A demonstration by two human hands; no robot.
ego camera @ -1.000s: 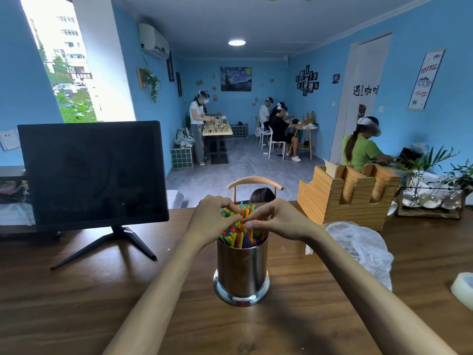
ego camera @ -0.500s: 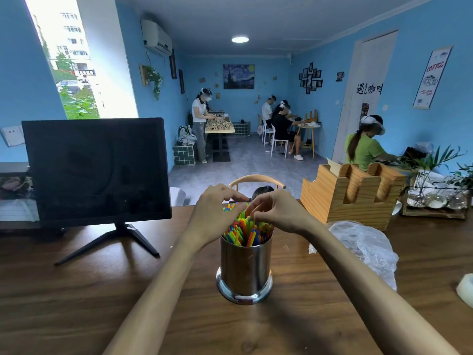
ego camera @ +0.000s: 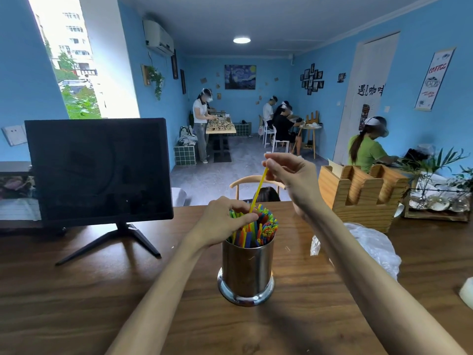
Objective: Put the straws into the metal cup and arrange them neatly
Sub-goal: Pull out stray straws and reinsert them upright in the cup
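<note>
1. The lower lengths of the bundle of multicoloured plastic straws are hidden inside the cylindrical polished metal cup; only their tops show above the rim.
2. The fingertips of the left hand are partly buried among the straw tops, so it is hard to make out exactly which straws they press; the fingers are curled and pinched on the bundle at the cup's left side.
3. The foot of the single thin yellow straw disappears behind the left fingers, so I cannot tell whether it is still in the cup.
4. The right hand is raised above and behind the cup, thumb and forefinger closed on the yellow straw's upper end; the straw slants down to the left toward the bundle.
5. A small white object is cut off at the right edge and cannot be identified.
6. A crumpled clear plastic bag lies on the brown wooden counter right of the cup, partly covered by the right forearm.
7. A black flat monitor on a splayed stand stands on the counter's left.
8. A light notched wooden holder sits behind the bag.
9. The cup stands upright on the counter between both forearms, packed with the straws.
</note>
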